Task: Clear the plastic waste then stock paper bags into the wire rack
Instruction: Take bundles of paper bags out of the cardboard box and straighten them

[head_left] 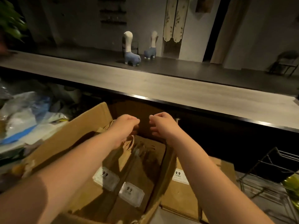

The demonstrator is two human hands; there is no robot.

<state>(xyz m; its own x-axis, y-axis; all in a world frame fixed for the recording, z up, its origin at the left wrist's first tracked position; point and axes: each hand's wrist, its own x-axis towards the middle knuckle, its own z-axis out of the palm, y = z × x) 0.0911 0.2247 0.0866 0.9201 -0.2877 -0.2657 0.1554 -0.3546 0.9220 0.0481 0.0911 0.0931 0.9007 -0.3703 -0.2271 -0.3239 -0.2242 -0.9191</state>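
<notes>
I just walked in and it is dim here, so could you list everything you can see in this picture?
cardboard box: one, brown, open, bottom centre under the arms
paper bags: several, brown, with twisted handles and white "99" labels, inside the box
second carton: one, brown, white "99" label, right of the box
wire rack: one, dark metal, lower right
plastic waste: a heap, clear, white and blue, left
counter: one, grey wood grain, across the middle
animal figures: two, blue and white, beyond the counter
chair: one, dark, far right
plant: green, top left
left hand: fingers curled at the bag handles
right hand: fingers curled, grip unclear
</notes>
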